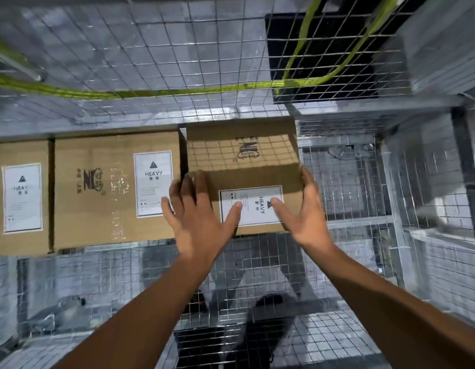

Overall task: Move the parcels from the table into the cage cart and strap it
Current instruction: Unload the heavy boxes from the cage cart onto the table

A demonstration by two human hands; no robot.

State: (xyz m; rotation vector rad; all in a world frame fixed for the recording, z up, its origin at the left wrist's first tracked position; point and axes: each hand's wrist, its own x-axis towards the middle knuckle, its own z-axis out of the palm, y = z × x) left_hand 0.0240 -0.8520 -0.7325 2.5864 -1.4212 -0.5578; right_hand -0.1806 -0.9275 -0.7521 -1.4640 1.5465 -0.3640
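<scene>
A brown cardboard parcel (244, 166) with a white HEAVY label sits inside the wire cage cart (151, 62), against its back mesh wall. My left hand (199, 209) lies with spread fingers on the parcel's left side, the thumb on the label. On the parcel's right side rests my right hand (303, 209), fingers straight along the edge. Two more HEAVY-labelled parcels stand to the left: one in the middle (114, 190), one at the far left (18, 198). A yellow-green strap (151, 90) hangs across the back mesh.
The cart's mesh floor (257, 262) lies bare in front of the parcels. To the right a mesh side wall and post (390, 209) stand close to the parcel. Below the floor mesh a dark shoe (268, 304) shows through.
</scene>
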